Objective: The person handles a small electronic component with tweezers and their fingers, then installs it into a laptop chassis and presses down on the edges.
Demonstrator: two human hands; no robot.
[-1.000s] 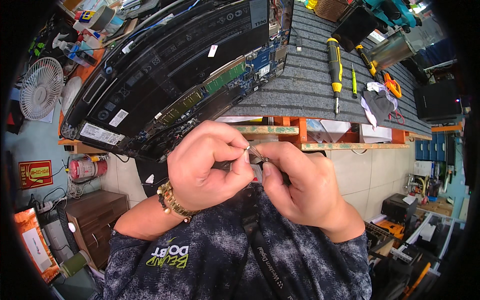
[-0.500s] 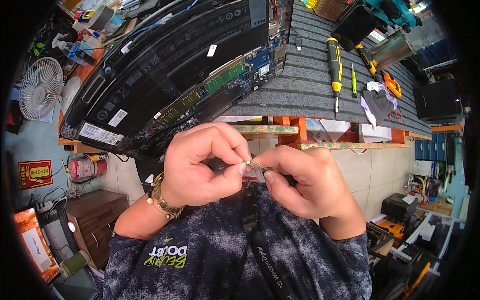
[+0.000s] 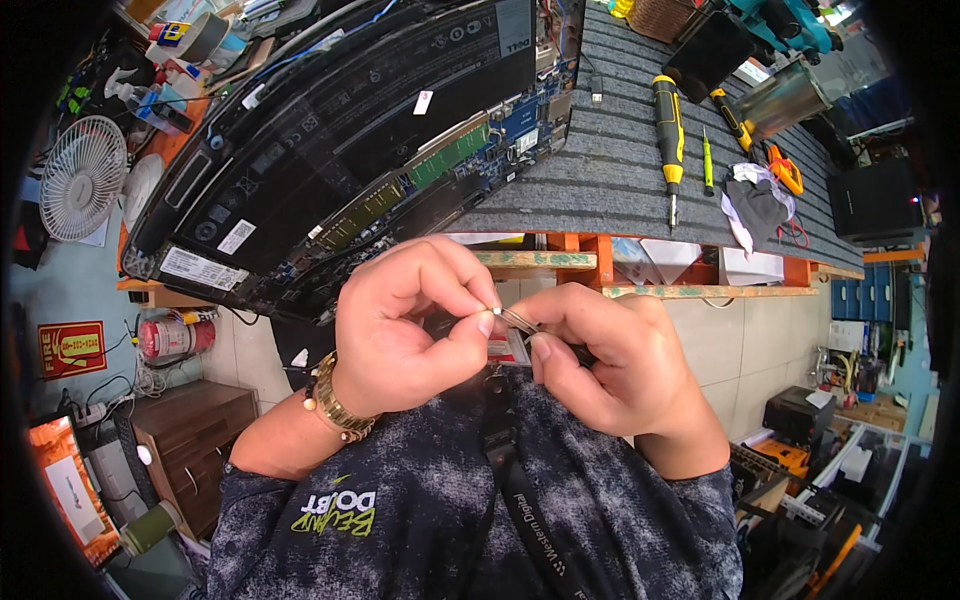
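My left hand (image 3: 410, 320) is closed, thumb and forefinger pinching a tiny white piece (image 3: 497, 311) in front of my chest. My right hand (image 3: 610, 355) is closed too, gripping a thin silvery two-stranded piece (image 3: 518, 321) that runs toward the white one. Whether these strands are wires or tool prongs I cannot tell; their other end is hidden in my right hand. Beyond my left hand lies a laptop (image 3: 380, 95) with its inside bare, showing a black battery, a green memory module (image 3: 450, 155) and a blue circuit board (image 3: 520, 122).
On the grey striped mat (image 3: 600, 185) lie a yellow-black screwdriver (image 3: 669, 135), a slim green screwdriver (image 3: 708, 165), orange-handled cutters (image 3: 785, 170) and a crumpled cloth (image 3: 755, 210). The bench's wooden edge (image 3: 710, 292) runs just beyond my hands. A lanyard (image 3: 520, 490) hangs down my shirt.
Both hands stay close together. The left wrist has shifted slightly right, and the fingers have moved a little, so more of the silvery strands shows between them.
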